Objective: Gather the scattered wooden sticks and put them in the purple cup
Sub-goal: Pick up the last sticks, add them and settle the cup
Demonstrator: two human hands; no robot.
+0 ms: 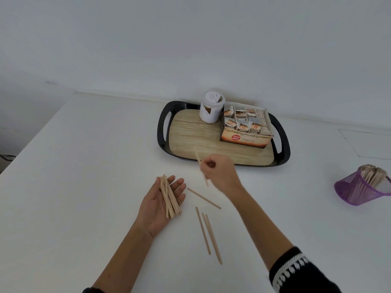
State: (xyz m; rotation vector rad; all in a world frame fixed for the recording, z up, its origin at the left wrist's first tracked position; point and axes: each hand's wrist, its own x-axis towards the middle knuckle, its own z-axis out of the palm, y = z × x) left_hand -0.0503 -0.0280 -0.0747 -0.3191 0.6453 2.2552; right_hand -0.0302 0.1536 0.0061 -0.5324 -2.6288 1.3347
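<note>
- Wooden sticks, pale and flat, are in three places: a bundle [169, 196] lying across the left palm, one stick [202, 169] in the right hand, and four loose sticks [208, 227] on the white tabletop [84, 166].
- Left hand [163, 205]: palm up near frame centre, fingers straight and relaxed, pointing to 1 o'clock. The bundle rests on palm and fingers; the fingers are not curled round it.
- Right hand [218, 172]: at 1 o'clock from the left hand, fingers curled, pinching the single stick. That stick is motion-blurred; it runs roughly 12 to 6 o'clock, its upper end over the near edge of the tray.
- Loose sticks: one lies at 3 o'clock from the left hand, angled from 10 to 4 o'clock. Three more lie at 5 o'clock from that hand, near-parallel, two of them just beside each other.
- Purple cup [361, 190]: mesh-walled, at 3 o'clock at the frame's right edge, well apart from both hands, already holding many sticks. It appears tilted; lens distortion may account for this.
- Black-rimmed tray [163, 132] with wood-grain floor at 12 o'clock from the right hand. On it: a white lidded tub [211, 108] and an open tea-bag box [246, 126] marked "Ginger Tea", touching or just beside each other.
- Dark patterned sleeve [296, 271] on the right forearm.
</note>
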